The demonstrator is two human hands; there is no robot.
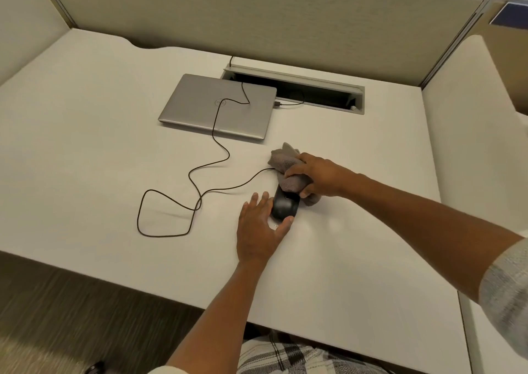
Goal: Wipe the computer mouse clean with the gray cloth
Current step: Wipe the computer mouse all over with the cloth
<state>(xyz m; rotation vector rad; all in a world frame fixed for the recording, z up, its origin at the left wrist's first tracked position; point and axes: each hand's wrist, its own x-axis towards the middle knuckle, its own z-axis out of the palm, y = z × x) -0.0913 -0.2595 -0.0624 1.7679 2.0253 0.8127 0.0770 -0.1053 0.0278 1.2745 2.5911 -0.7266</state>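
A black wired computer mouse [283, 207] lies on the white desk [85, 145], right of centre. My left hand [258, 229] holds it from the left, fingers along its side and thumb at its near end. My right hand [317, 178] grips a bunched gray cloth [287, 162] and presses it on the far end of the mouse. Part of the cloth sticks out beyond my fingers toward the laptop. The mouse's front is hidden under the cloth.
The mouse's black cable [183, 199] loops over the desk to the left and runs across a closed silver laptop [218, 106]. Behind the laptop is an open cable tray [294, 88]. Partition walls [257, 16] enclose the desk.
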